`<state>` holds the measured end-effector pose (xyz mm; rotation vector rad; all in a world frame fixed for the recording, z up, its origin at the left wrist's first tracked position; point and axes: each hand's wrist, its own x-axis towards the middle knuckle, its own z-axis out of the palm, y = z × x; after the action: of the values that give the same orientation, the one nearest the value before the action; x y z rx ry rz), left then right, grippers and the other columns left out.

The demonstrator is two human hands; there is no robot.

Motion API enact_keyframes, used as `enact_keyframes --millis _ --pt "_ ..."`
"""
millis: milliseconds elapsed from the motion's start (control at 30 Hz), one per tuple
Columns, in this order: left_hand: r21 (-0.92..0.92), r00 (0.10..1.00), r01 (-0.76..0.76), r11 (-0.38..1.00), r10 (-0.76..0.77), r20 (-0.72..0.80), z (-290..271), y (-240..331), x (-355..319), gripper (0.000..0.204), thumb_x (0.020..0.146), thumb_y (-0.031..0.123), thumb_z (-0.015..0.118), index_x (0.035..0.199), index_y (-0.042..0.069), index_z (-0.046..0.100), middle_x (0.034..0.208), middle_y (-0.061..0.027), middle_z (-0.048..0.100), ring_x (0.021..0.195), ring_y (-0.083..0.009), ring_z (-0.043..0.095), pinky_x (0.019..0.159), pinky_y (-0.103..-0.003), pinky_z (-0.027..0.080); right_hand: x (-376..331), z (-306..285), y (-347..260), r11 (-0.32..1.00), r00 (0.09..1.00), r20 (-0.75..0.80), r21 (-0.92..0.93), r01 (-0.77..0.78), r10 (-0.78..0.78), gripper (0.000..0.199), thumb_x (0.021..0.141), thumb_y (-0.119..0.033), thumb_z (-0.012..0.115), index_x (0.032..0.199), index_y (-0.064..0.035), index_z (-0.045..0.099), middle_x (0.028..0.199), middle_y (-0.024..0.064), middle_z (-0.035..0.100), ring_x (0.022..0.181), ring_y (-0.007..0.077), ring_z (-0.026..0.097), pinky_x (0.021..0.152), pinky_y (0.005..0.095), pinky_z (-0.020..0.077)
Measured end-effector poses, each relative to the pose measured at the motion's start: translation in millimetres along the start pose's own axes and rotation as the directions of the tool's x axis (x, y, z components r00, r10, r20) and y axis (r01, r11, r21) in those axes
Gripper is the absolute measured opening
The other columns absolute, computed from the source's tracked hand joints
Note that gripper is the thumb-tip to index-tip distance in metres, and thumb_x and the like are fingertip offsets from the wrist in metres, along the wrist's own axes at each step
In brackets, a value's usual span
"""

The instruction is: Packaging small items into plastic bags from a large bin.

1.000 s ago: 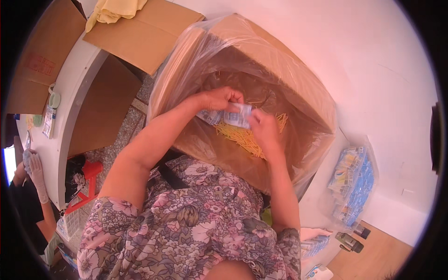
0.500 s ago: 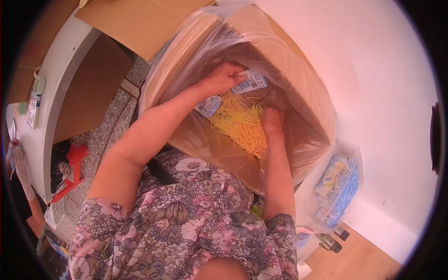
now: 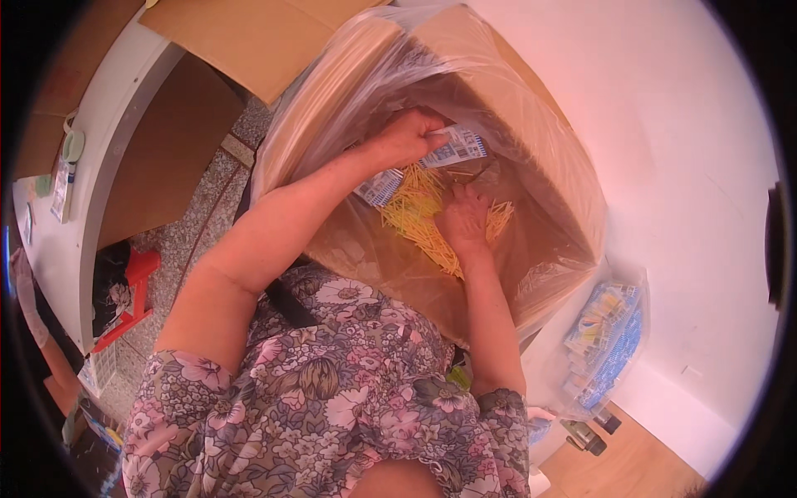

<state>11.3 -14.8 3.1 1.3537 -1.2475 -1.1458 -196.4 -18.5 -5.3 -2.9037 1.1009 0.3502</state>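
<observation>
A clear plastic liner (image 3: 573,187) covers the inside of a large cardboard box in front of me. Inside it lies a loose heap of thin yellow sticks (image 3: 413,217). My left hand (image 3: 408,139) is closed on the near end of a small printed packet (image 3: 459,147), white with blue striped edges, above the far side of the heap. Another such packet (image 3: 381,187) lies under my left wrist, partly hidden. My right hand (image 3: 465,220) rests palm down on the sticks with its fingers apart; the fingertips are partly hidden, and sticks show on both sides of it.
At the right, a clear bag of blue-and-white packets (image 3: 608,336) stands by the white wall. Left is a white table edge (image 3: 124,158) with a cardboard sheet (image 3: 170,149) below and a red plastic piece (image 3: 137,290). Another person's gloved hand (image 3: 29,299) shows far left.
My right hand has moved left from the edge of the heap onto the sticks, its fingers spreading. My left hand keeps hold of the packet. The other person's hand has shifted slightly.
</observation>
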Motion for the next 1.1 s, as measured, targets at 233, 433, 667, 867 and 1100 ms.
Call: enact_keyframes --millis 233,433,667,867,1100 --pt "0.012 1.000 0.025 1.000 -0.026 0.013 1.5 -6.1 1.7 0.019 0.086 0.012 0.057 0.096 -0.002 0.063 0.080 -0.0046 0.064 0.074 -0.0078 0.052 0.072 -0.026 0.044 1.0 29.5 1.7 0.981 0.999 0.035 -0.187 0.043 -0.037 0.021 0.078 -0.011 0.047 0.093 -0.0051 0.061 0.100 0.0089 0.056 0.100 0.0231 0.048 0.079 0.0430 0.0344" --pt "0.090 0.999 0.016 0.996 -0.020 0.040 2.5 -6.4 2.4 0.019 0.085 0.011 0.057 0.098 -0.002 0.062 0.082 -0.0060 0.064 0.077 -0.0094 0.053 0.074 -0.027 0.044 -5.5 41.1 2.4 0.985 1.000 0.016 -0.172 -0.018 0.022 0.021 0.080 -0.011 0.046 0.095 -0.0053 0.060 0.098 0.0096 0.057 0.098 0.0234 0.047 0.081 0.0424 0.0328" --pt "0.091 0.998 0.038 0.995 -0.042 0.045 2.1 -10.8 2.4 0.019 0.086 0.012 0.056 0.098 -0.001 0.062 0.081 -0.0045 0.064 0.075 -0.0080 0.052 0.072 -0.026 0.044 1.2 43.0 -4.2 0.949 0.995 0.104 -0.314 0.020 0.014 0.020 0.079 -0.012 0.047 0.091 -0.0047 0.062 0.092 0.0088 0.059 0.097 0.0264 0.049 0.086 0.0491 0.0318" --pt "0.082 0.999 0.009 0.997 -0.012 0.034 3.4 -1.2 0.3 0.018 0.086 0.013 0.056 0.096 0.000 0.063 0.077 -0.0041 0.063 0.071 -0.0076 0.050 0.068 -0.027 0.044 -4.1 57.2 16.5 0.964 0.996 0.081 -0.267 -0.004 0.027 0.019 0.079 -0.013 0.046 0.088 -0.0049 0.061 0.092 0.0117 0.059 0.095 0.0249 0.049 0.085 0.0456 0.0331" --pt "0.069 0.999 -0.017 0.997 0.015 0.028 1.1 -9.6 0.8 0.018 0.086 0.014 0.056 0.094 -0.001 0.063 0.075 -0.0044 0.063 0.070 -0.0072 0.050 0.066 -0.027 0.044 -16.4 -2.7 25.0 0.978 0.978 -0.001 -0.028 -0.208 0.208 0.019 0.083 -0.015 0.041 0.089 -0.0029 0.054 0.087 0.0178 0.060 0.089 0.0330 0.056 0.082 0.0436 0.0423"
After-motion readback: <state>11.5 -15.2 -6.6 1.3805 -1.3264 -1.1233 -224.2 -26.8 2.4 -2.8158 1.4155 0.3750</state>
